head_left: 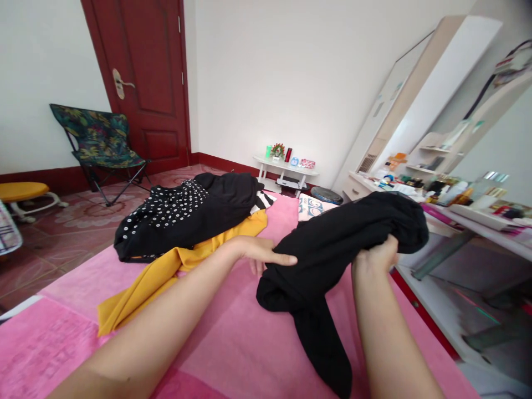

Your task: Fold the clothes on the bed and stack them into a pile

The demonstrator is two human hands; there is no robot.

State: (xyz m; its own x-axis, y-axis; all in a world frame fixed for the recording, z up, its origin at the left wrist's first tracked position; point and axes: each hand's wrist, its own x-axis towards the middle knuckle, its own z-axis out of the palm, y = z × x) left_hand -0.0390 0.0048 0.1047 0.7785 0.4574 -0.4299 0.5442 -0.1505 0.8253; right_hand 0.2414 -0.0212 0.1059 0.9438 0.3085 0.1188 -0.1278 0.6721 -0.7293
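Note:
A black garment (332, 249) hangs bunched above the pink bed cover (233, 343), with its lower end trailing down towards me. My right hand (376, 257) is closed on its upper right part and holds it up. My left hand (261, 254) reaches in from the left; its thumb and fingers pinch the garment's left edge. Behind the left hand lie a yellow garment (166, 271) and a black garment with white dots (174, 213), both spread on the bed.
A dressing table (465, 216) crowded with bottles stands close on the right, with tall white shelves behind it. A low white table (285, 169) sits at the far wall. A folding chair (100, 144) and a red door (145, 83) are at the back left.

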